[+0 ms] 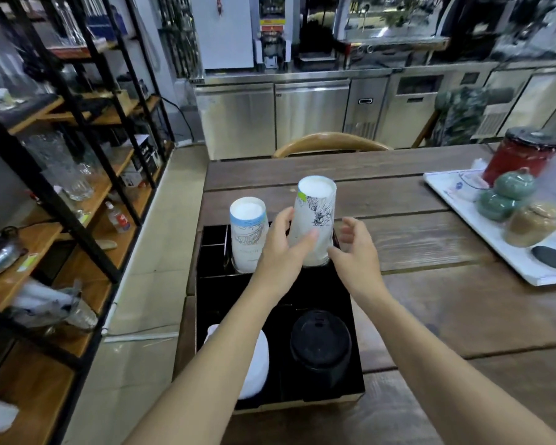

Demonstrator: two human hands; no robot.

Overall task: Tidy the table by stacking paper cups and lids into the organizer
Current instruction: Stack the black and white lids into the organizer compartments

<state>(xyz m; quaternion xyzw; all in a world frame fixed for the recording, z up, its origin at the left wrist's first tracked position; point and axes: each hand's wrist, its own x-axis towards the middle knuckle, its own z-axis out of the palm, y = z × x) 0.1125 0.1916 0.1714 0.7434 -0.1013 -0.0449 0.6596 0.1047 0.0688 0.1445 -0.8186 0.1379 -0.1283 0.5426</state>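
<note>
A black organizer [344,303] sits at the left end of the wooden table. In its far slots two stacks of upside-down paper cups stand side by side: a shorter one with a blue band [248,234] and a taller one with a black drawing [316,216]. My left hand [283,248] wraps its fingers and thumb around the taller stack. My right hand [355,248] hovers just right of that stack, fingers spread, holding nothing. In the near slots lie a stack of white lids [256,364], partly hidden by my left forearm, and a stack of black lids [320,343].
A white tray [495,252] at the right holds a red canister [517,159], green and tan lidded jars and a dark disc. A wooden chair back [331,142] stands behind the table. Shelving with glassware [61,162] runs along the left.
</note>
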